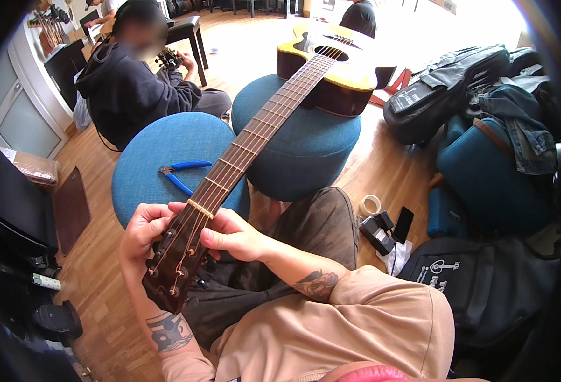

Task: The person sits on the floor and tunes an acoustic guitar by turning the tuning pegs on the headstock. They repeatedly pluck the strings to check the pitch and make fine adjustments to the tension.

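Observation:
An acoustic guitar (325, 83) with a yellow-edged top rests its body on the rear blue stool (296, 149), its neck sloping down toward me. My left hand (147, 226) is closed on the left side of the dark headstock (173, 267), at the tuning pegs below the pale nut. My right hand (232, 237) grips the headstock's right side, thumb by the pegs and some fingers hidden beneath. Strings run over the nut to the posts. Blue-handled cutters (185, 165) lie on the nearer blue stool (143, 146), left of the neck.
A person in a dark hoodie (124, 102) sits at left holding another instrument; others are behind. At right are black gig bags (433, 95), a blue armchair (484, 178), a tape roll (369, 205), a phone (402, 223) and black adapters (376, 235). A black object (13, 210) stands at left.

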`<state>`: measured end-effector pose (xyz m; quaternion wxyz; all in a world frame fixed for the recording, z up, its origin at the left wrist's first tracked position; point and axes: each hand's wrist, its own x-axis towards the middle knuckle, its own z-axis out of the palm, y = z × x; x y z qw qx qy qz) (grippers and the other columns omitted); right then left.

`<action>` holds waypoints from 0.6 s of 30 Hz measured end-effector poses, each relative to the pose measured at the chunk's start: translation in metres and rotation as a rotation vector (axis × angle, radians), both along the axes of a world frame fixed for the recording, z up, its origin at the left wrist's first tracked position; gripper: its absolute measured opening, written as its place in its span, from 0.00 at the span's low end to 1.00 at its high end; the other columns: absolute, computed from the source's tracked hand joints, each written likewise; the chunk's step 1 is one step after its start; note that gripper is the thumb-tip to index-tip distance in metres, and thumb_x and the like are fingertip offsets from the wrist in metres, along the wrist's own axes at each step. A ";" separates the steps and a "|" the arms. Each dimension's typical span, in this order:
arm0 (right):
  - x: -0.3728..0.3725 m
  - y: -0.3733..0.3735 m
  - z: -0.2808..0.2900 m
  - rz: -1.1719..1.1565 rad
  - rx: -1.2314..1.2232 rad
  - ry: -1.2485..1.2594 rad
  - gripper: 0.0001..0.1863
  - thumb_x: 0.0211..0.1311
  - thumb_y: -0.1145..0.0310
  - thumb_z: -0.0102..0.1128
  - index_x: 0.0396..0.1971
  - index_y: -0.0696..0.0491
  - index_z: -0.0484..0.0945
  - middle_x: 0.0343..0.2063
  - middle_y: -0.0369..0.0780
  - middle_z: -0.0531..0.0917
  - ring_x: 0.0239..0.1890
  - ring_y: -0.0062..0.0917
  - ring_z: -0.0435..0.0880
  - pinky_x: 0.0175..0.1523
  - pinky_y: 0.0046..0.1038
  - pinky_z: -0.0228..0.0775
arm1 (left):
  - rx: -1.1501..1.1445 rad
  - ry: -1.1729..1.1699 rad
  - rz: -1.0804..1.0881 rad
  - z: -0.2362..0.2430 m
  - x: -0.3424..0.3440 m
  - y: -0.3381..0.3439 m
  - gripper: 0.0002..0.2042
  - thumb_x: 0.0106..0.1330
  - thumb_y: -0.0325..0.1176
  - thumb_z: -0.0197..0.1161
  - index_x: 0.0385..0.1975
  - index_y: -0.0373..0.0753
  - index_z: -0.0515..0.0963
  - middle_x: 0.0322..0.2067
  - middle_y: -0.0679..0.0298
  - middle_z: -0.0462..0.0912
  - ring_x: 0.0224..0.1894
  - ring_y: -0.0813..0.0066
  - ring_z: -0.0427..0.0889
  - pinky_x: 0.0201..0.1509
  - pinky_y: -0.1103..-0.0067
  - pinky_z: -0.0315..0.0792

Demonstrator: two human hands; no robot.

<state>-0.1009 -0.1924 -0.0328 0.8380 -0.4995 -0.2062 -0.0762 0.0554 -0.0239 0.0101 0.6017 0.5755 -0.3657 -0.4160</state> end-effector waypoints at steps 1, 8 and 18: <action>-0.001 0.000 0.000 -0.008 -0.003 0.002 0.37 0.70 0.51 0.58 0.72 0.52 0.57 0.46 0.32 0.80 0.30 0.09 0.72 0.29 0.13 0.65 | -0.017 0.006 -0.004 0.000 0.001 0.001 0.11 0.64 0.37 0.65 0.29 0.34 0.78 0.27 0.70 0.79 0.27 0.86 0.75 0.29 0.87 0.65; -0.001 0.000 0.002 -0.005 -0.005 0.013 0.38 0.70 0.51 0.58 0.72 0.53 0.55 0.46 0.32 0.80 0.30 0.09 0.72 0.29 0.13 0.65 | -0.421 0.001 -0.018 -0.021 0.007 0.004 0.10 0.60 0.26 0.69 0.37 0.35 0.75 0.34 0.65 0.79 0.34 0.83 0.78 0.33 0.87 0.69; 0.001 0.000 -0.002 -0.012 -0.010 0.025 0.37 0.70 0.52 0.59 0.72 0.52 0.57 0.44 0.31 0.80 0.30 0.09 0.73 0.29 0.13 0.65 | -0.160 0.094 0.003 -0.001 0.000 0.003 0.10 0.63 0.32 0.69 0.33 0.35 0.75 0.29 0.67 0.82 0.28 0.84 0.80 0.30 0.87 0.70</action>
